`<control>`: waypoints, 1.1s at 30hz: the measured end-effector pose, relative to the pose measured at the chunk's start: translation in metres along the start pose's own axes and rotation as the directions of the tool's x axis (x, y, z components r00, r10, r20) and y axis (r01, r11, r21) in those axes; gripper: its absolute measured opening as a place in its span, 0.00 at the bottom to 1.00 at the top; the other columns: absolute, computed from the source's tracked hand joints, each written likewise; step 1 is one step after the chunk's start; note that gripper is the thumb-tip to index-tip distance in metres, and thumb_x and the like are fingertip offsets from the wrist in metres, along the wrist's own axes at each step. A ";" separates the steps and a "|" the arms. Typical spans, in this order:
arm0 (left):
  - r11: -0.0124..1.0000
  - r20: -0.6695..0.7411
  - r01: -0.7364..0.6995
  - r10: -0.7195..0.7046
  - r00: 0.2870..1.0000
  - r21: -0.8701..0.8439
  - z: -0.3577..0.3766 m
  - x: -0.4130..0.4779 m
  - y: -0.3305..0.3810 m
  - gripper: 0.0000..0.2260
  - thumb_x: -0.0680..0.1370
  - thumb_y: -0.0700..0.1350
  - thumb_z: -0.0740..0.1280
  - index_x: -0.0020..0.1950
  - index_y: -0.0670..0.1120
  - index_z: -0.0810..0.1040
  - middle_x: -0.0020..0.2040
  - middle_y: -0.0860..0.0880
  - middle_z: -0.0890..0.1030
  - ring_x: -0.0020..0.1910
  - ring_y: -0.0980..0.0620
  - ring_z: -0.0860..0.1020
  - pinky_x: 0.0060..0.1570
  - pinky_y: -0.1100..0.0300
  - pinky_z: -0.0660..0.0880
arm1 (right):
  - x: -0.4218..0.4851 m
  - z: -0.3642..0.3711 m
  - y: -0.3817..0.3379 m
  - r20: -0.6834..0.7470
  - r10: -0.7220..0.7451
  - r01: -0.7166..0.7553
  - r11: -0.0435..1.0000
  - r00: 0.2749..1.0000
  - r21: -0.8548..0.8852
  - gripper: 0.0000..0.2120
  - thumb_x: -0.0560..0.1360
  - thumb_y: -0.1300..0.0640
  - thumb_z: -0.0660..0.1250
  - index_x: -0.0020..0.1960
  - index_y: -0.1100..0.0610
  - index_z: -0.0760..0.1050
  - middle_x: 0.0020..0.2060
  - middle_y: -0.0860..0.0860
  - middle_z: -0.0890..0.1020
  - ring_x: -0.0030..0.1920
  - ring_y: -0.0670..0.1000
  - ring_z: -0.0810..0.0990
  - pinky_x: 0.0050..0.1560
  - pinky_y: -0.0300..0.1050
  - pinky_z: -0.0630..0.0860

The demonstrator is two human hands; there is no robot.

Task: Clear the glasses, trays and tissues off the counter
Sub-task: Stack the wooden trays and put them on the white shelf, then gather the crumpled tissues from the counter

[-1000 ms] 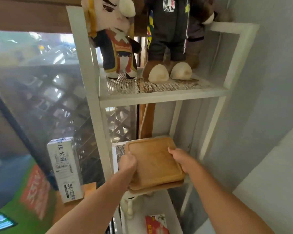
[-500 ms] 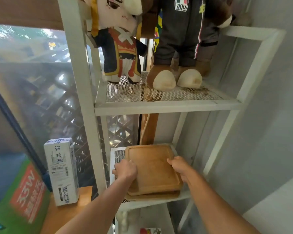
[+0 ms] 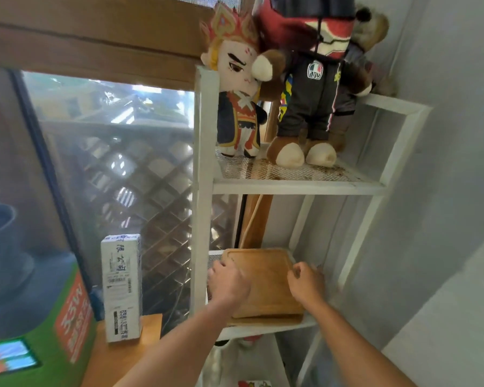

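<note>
Two stacked wooden trays (image 3: 266, 286) lie flat on the middle mesh shelf of a white metal rack (image 3: 204, 191). My left hand (image 3: 227, 284) is curled over the top tray's left edge. My right hand (image 3: 306, 284) is curled against its right edge, fingers bent. Both forearms reach in from below. The lower tray shows only as a thin front edge under the top one.
Two plush dolls (image 3: 241, 101) (image 3: 310, 101) stand on the upper shelf. A white carton (image 3: 121, 286) stands upright on a wooden ledge left of the rack, beside a green box (image 3: 53, 339). A window with lattice is behind. A grey wall closes the right side.
The trays have slid farther back onto the middle shelf and now rest fully on it. Both hands have stayed on their edges. The view has tilted upward.
</note>
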State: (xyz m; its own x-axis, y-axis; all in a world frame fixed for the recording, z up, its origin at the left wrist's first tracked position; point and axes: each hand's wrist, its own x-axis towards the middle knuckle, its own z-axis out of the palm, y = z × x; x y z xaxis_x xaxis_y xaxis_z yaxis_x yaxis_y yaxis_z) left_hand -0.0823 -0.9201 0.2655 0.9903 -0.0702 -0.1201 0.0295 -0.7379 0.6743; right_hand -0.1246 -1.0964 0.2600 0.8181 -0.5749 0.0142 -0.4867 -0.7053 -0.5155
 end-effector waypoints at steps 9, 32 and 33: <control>0.922 0.238 -0.388 0.377 0.895 -0.003 -0.068 -0.115 -0.052 0.07 0.79 0.45 0.61 0.55 0.50 0.74 0.48 0.51 0.80 0.45 0.53 0.79 0.45 0.57 0.78 | -0.154 -0.014 -0.049 0.317 -0.159 0.232 0.950 0.935 -0.208 0.10 0.78 0.45 0.60 0.41 0.47 0.74 0.37 0.48 0.81 0.37 0.49 0.80 0.36 0.45 0.76; 0.889 -0.059 0.346 -0.345 0.937 0.299 -0.389 -0.337 -0.563 0.06 0.75 0.46 0.59 0.50 0.47 0.72 0.56 0.43 0.79 0.51 0.43 0.78 0.46 0.52 0.76 | -0.551 0.273 -0.322 0.727 -0.501 0.684 0.727 0.470 0.058 0.10 0.72 0.48 0.60 0.45 0.52 0.75 0.50 0.55 0.82 0.48 0.58 0.79 0.48 0.50 0.76; 0.889 -0.059 0.346 -0.344 0.937 0.299 -0.393 -0.334 -0.569 0.05 0.75 0.46 0.59 0.49 0.48 0.72 0.56 0.43 0.79 0.51 0.43 0.78 0.46 0.53 0.76 | -0.553 0.278 -0.328 0.730 -0.501 0.682 0.728 0.465 0.065 0.10 0.73 0.48 0.60 0.46 0.53 0.75 0.50 0.55 0.82 0.48 0.58 0.78 0.48 0.51 0.76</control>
State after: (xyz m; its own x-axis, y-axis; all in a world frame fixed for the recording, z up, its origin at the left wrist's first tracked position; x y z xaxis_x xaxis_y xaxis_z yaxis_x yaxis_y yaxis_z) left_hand -0.3766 -0.2133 0.2088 0.9258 0.2280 -0.3017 0.3278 -0.8815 0.3399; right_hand -0.3317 -0.4319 0.1831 0.8481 0.3886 -0.3602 0.2236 -0.8788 -0.4215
